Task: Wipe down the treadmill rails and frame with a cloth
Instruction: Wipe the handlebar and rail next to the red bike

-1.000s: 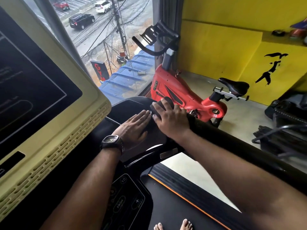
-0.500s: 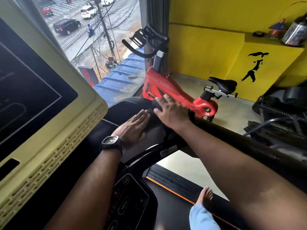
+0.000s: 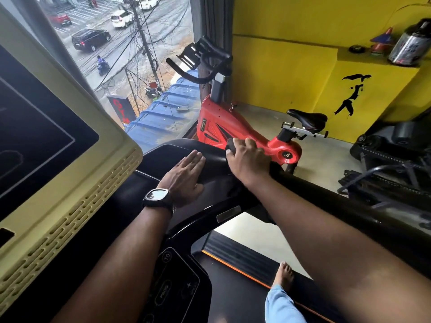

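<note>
Your right hand [image 3: 248,159] is curling its grip over a dark cloth [image 3: 230,144]. The fingers are wrapping the wad so that only a dark end is poking out past the fingertips. It's pressing that cloth onto the front curve of the black treadmill frame [image 3: 210,164], right where the rail [image 3: 326,197] is running back alongside your forearm. Your left hand [image 3: 184,177] is lying flat just beside it on the glossy black surface, fingers straight, holding nothing, wristwatch [image 3: 158,197] showing.

To do this pass well, I'd say you're better off spreading the cloth flatter under your palm so more of it is meeting the surface. Then be pulling in one long stroke back along the rail. Keep the left hand bracing where it is, well away from the control panel [image 3: 172,283].

Against a second ago, the right hand is sitting further out over the curve, toward the red exercise bike [image 3: 233,129]. The left is hardly shifting. A bare foot [image 3: 283,273] is now standing by the orange-edged side strip, where only toes were peeping in at the bottom before.
</note>
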The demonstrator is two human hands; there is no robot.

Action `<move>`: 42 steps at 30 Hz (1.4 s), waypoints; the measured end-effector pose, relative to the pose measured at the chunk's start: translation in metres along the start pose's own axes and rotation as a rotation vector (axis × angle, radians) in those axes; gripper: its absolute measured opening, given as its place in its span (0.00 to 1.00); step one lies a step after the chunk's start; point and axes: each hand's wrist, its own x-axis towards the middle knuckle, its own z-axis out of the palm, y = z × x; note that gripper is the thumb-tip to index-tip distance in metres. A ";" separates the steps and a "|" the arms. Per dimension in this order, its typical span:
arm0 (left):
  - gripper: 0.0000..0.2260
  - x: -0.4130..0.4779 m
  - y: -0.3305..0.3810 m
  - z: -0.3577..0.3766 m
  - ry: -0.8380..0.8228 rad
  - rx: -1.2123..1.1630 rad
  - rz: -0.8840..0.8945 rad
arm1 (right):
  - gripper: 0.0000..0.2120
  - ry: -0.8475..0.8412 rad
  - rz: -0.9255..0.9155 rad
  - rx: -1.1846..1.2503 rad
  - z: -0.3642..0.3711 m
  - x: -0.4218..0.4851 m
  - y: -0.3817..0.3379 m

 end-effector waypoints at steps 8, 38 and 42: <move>0.43 0.005 0.000 0.007 -0.053 0.047 -0.086 | 0.27 0.062 -0.354 -0.042 0.005 -0.011 -0.009; 0.41 0.006 0.002 0.006 0.005 -0.003 -0.143 | 0.24 0.124 0.023 -0.015 0.004 -0.008 0.002; 0.38 0.006 0.002 0.006 -0.004 -0.009 -0.142 | 0.26 0.291 -0.228 -0.131 0.025 -0.051 -0.009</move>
